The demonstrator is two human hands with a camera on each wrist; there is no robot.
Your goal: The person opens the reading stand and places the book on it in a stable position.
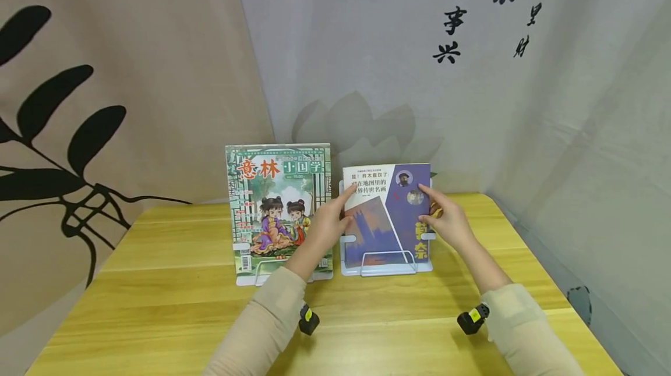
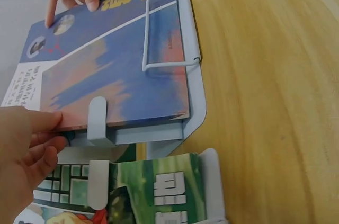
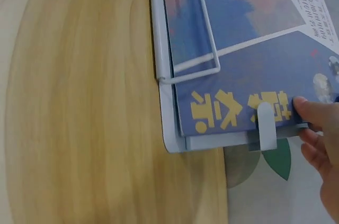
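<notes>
A purple-and-white book (image 1: 388, 224) stands leaning on a white metal book stand (image 1: 343, 256), with a wire loop in front and a side clip over each edge. My left hand (image 1: 326, 224) grips its left edge. In the left wrist view a fingertip of the left hand (image 2: 26, 155) lies on the cover above the clip, other fingers curling at the edge. At the right edge my right hand (image 1: 452, 222) holds the book, thumb and index finger on the cover. Other right-hand fingers (image 3: 313, 147) curl beside the edge in the right wrist view.
Left of it, a green magazine (image 1: 280, 201) with two cartoon children stands on a similar white stand (image 1: 243, 280), partly behind my left forearm. The wooden table (image 1: 173, 294) ends at a printed curtain (image 1: 356, 44). Black wrist cameras (image 1: 309, 320) hang at both cuffs.
</notes>
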